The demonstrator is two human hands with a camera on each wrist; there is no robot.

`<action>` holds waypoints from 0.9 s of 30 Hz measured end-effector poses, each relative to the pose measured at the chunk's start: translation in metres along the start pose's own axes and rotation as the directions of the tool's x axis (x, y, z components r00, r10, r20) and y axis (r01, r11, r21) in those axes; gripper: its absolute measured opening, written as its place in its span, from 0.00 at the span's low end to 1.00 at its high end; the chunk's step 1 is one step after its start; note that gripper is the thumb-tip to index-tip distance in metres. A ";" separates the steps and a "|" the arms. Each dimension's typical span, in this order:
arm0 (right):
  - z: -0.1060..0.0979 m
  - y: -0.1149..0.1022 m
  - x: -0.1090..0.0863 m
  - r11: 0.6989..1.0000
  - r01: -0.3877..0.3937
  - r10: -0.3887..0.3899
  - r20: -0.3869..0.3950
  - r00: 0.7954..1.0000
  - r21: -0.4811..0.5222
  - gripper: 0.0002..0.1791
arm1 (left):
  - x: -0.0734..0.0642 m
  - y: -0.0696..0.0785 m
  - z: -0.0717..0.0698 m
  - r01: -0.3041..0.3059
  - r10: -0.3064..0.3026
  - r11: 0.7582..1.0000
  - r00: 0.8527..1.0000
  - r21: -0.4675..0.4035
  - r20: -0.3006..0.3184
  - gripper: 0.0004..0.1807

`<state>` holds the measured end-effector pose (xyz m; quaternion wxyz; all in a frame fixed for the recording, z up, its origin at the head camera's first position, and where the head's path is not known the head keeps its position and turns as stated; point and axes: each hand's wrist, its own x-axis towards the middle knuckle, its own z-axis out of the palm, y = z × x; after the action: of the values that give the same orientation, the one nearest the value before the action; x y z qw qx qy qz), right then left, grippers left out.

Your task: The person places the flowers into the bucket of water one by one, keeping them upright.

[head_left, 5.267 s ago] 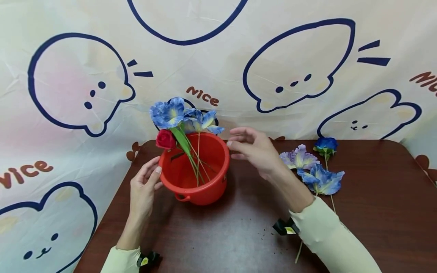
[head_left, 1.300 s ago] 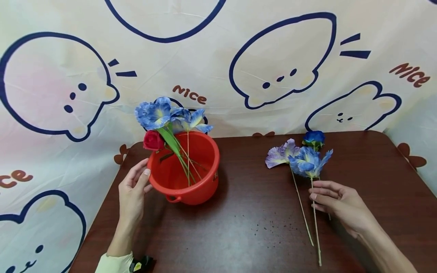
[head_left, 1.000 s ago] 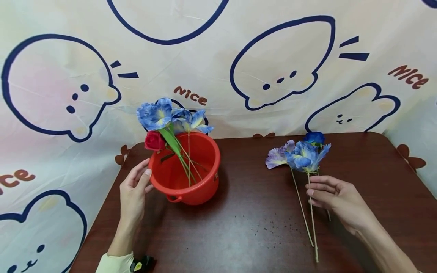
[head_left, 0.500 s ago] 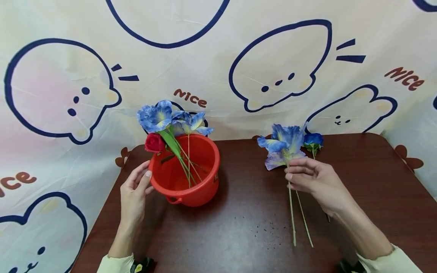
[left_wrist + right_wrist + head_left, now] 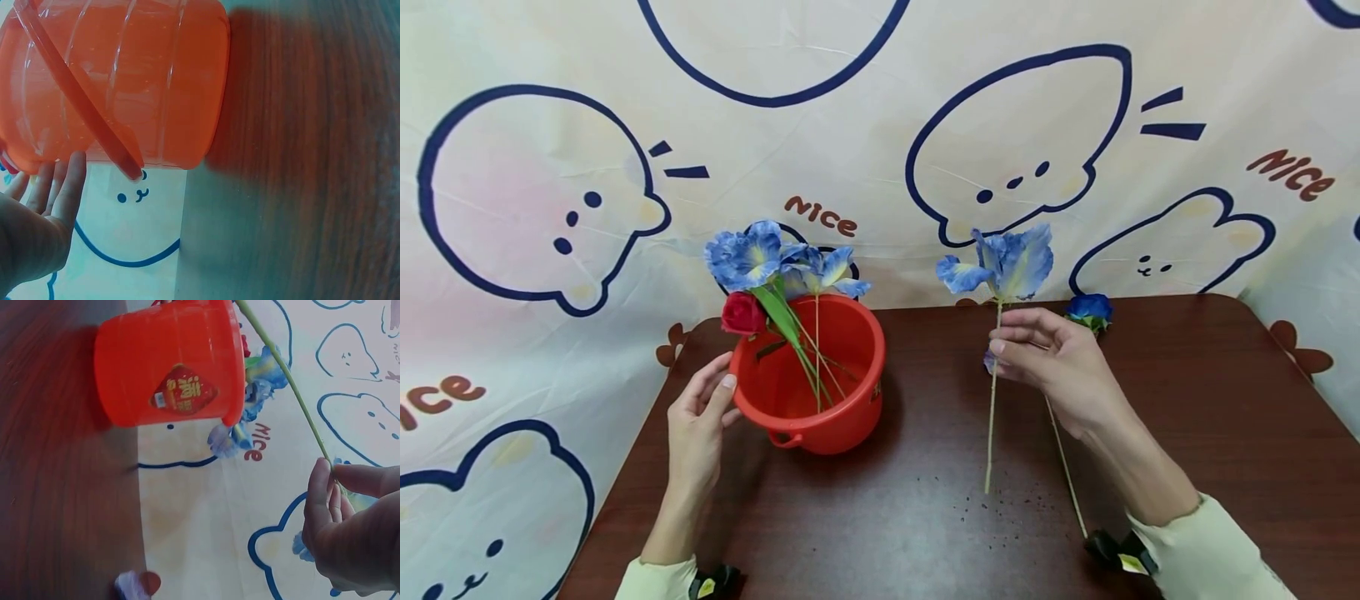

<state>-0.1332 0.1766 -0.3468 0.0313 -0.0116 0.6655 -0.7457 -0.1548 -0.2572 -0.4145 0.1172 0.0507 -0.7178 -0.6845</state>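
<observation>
In the head view, my right hand (image 5: 1063, 371) pinches the stem of a blue iris (image 5: 1015, 262) just below its bloom, holding it upright above the table. The right wrist view shows thumb and fingertips meeting on the green stem (image 5: 290, 394). At the left stands a red plastic bucket (image 5: 842, 429), with a red rose (image 5: 743, 313) and several blue irises (image 5: 747, 254) leaning in it. My left hand (image 5: 696, 429) touches the bucket's left side near the rim; its fingers are fairly straight in the left wrist view.
A purple iris (image 5: 989, 362), mostly hidden behind the right hand, and a blue rose (image 5: 1090, 310) lie at the table's back right. Dark crumbs (image 5: 1000, 512) dot the brown table (image 5: 895, 542). A printed cloth (image 5: 820, 158) hangs behind.
My right hand left the bucket, took a blue iris from the right side of the table, and has lifted it up and leftward. My left hand stays at the bucket.
</observation>
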 end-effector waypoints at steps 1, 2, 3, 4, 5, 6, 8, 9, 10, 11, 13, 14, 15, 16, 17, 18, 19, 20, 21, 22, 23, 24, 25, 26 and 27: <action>0.003 -0.001 0.003 1.000 0.002 -0.002 -0.003 1.000 0.008 0.23 | 0.000 0.000 -0.001 0.000 0.000 1.000 1.000 0.001 -0.002 0.24; 0.007 -0.002 0.005 1.000 0.002 -0.002 -0.005 1.000 0.017 0.23 | 0.000 0.001 -0.001 0.002 -0.002 1.000 1.000 0.002 -0.004 0.24; 0.010 -0.003 0.007 1.000 0.003 -0.003 -0.005 1.000 0.030 0.24 | 0.000 0.001 -0.002 0.002 -0.002 1.000 1.000 0.004 -0.006 0.24; 0.014 -0.004 0.010 0.999 0.004 -0.004 -0.007 1.000 0.047 0.23 | -0.001 0.001 -0.002 0.002 -0.002 1.000 1.000 0.004 -0.008 0.24; 0.018 -0.005 0.012 0.998 0.009 -0.009 -0.007 1.000 0.057 0.22 | -0.001 0.002 -0.003 0.002 -0.002 1.000 1.000 0.004 -0.011 0.24; 0.022 -0.006 0.014 0.997 0.015 -0.014 -0.007 1.000 0.070 0.21 | -0.001 0.002 -0.003 0.002 -0.002 1.000 1.000 0.002 -0.012 0.24; 0.030 -0.007 0.019 0.994 0.027 -0.027 -0.008 1.000 0.103 0.19 | -0.001 0.002 -0.002 -0.002 0.002 1.000 1.000 -0.001 -0.008 0.25; 0.034 -0.007 0.021 0.992 0.037 -0.036 -0.010 0.999 0.123 0.18 | -0.001 0.002 -0.002 -0.005 0.005 1.000 1.000 -0.003 -0.005 0.25; 0.037 -0.007 0.023 0.990 0.045 -0.043 -0.015 0.999 0.137 0.17 | -0.001 0.001 -0.001 -0.010 0.010 1.000 1.000 -0.005 -0.001 0.24; 0.041 -0.008 0.026 0.987 0.050 -0.047 -0.021 0.999 0.152 0.17 | -0.001 0.001 0.000 -0.013 0.013 1.000 1.000 -0.006 0.001 0.24; 0.047 -0.009 0.031 0.984 0.060 -0.055 -0.036 0.998 0.170 0.17 | -0.001 0.000 0.001 -0.022 0.022 1.000 1.000 -0.011 0.005 0.24; 0.051 -0.009 0.033 0.983 0.064 -0.057 -0.046 0.997 0.174 0.17 | -0.001 0.000 0.001 -0.024 0.024 1.000 1.000 -0.014 0.006 0.23; 0.054 -0.011 0.035 0.982 0.068 -0.059 -0.055 0.997 0.176 0.17 | 0.000 -0.001 0.002 -0.026 0.026 1.000 1.000 -0.014 0.005 0.23; 0.057 -0.012 0.038 0.982 0.070 -0.060 -0.062 0.996 0.175 0.17 | 0.000 -0.001 0.002 -0.028 0.028 0.999 1.000 -0.017 0.003 0.23; 0.061 -0.013 0.040 0.982 0.073 -0.062 -0.071 0.996 0.172 0.17 | 0.000 -0.001 0.002 -0.027 0.027 0.999 1.000 -0.020 0.002 0.23; 0.064 -0.015 0.042 0.983 0.076 -0.064 -0.077 0.995 0.166 0.17 | 0.000 -0.001 0.002 -0.028 0.028 0.999 1.000 -0.021 0.001 0.23; 0.067 -0.016 0.044 0.984 0.079 -0.066 -0.083 0.994 0.162 0.17 | 0.000 -0.001 0.002 -0.032 0.032 0.999 0.999 -0.024 0.003 0.23; 0.071 -0.018 0.046 0.984 0.081 -0.068 -0.087 0.994 0.157 0.17 | 0.000 -0.001 0.001 -0.035 0.036 0.999 0.999 -0.027 0.006 0.23; 0.074 -0.019 0.048 0.984 0.084 -0.070 -0.090 0.993 0.155 0.17 | 0.000 -0.001 0.001 -0.040 0.040 0.999 0.999 -0.031 0.007 0.23; 0.077 -0.020 0.050 0.984 0.086 -0.073 -0.092 0.993 0.154 0.17 | 0.000 -0.002 0.001 -0.044 0.044 0.998 0.999 -0.035 0.008 0.23; 0.080 -0.022 0.052 0.985 0.089 -0.076 -0.094 0.993 0.149 0.17 | 0.000 -0.002 0.001 -0.048 0.048 0.998 0.999 -0.037 0.011 0.23; 0.082 -0.023 0.054 0.985 0.094 -0.080 -0.095 0.992 0.147 0.17 | 0.000 -0.002 0.001 -0.052 0.053 0.998 0.999 -0.040 0.013 0.23; 0.085 -0.024 0.056 0.984 0.099 -0.086 -0.096 0.992 0.148 0.17 | 0.000 -0.003 0.001 -0.056 0.056 0.998 0.998 -0.043 0.015 0.22; 0.088 -0.024 0.058 0.983 0.104 -0.089 -0.099 0.991 0.151 0.17 | 0.000 -0.003 0.001 -0.056 0.057 0.997 0.998 -0.044 0.014 0.22; 0.090 -0.025 0.060 0.982 0.110 -0.096 -0.101 0.990 0.152 0.18 | 0.000 -0.003 0.001 -0.056 0.057 0.997 0.998 -0.044 0.015 0.22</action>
<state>-0.1889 0.0860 -0.3134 -0.0375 -0.0088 0.6038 -0.7962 -0.1553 -0.2559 -0.4177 0.1319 0.0224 -0.7047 -0.6967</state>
